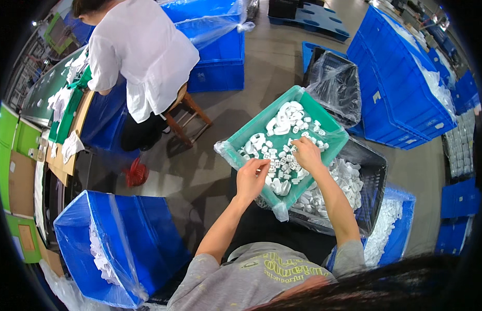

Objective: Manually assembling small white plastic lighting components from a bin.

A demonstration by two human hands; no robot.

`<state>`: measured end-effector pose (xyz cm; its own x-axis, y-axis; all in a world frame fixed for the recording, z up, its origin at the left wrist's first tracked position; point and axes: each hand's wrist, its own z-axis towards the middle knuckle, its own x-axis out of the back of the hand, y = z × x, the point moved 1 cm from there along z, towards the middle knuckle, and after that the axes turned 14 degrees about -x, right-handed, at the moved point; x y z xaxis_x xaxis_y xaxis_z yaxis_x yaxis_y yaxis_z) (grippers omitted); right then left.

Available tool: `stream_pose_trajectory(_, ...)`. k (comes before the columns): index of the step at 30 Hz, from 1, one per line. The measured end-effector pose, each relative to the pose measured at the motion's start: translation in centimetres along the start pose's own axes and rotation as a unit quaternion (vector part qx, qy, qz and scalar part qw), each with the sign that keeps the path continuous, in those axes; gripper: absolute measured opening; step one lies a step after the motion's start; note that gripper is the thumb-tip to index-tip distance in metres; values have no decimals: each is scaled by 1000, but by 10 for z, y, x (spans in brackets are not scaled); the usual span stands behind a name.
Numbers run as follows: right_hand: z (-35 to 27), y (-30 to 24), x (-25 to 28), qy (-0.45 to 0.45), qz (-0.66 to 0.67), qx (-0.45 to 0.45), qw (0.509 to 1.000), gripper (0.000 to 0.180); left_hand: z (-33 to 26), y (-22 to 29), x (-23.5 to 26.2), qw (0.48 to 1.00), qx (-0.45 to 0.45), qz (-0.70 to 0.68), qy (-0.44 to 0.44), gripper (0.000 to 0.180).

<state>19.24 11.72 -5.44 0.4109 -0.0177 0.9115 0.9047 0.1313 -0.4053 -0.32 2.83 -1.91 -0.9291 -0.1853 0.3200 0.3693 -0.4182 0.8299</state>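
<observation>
A green tray (233, 149) lined with clear plastic lies in front of me, holding many small white plastic parts (285, 161). Over its near left edge is my left hand (253, 178), thumb and fingers pinched together; whatever they may hold is too small to make out. My right hand (307, 153) reaches into the tray's right half, its fingers bent down and closed among the parts. What lies between those fingertips is hidden. Larger rounded white pieces (287, 117) sit toward the tray's far side.
Beneath the tray's right side stands a black crate (373, 179) of white pieces. A blue bin (147, 228) is at the near left, large blue bins (388, 98) at the right. Ahead left, a person in white (142, 52) sits on a wooden stool (192, 111) at a bench.
</observation>
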Motion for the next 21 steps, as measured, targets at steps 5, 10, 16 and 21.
stream_pose_trajectory(5,4,-4,-5,-49,-39,-10,998,14,23,-24,5,977,-87,183,-61,12)
stream_pose_trajectory(10,-15,-11,8,-40,101,-27,994,16,62,-60,-21,881,-141,413,-184,14)
stream_pose_trajectory(16,-42,-22,26,-45,229,-65,970,16,62,-69,-30,844,-104,478,-220,17)
stream_pose_trajectory(21,-57,-9,38,-84,330,-137,930,17,58,-62,-31,955,-27,241,-170,25)
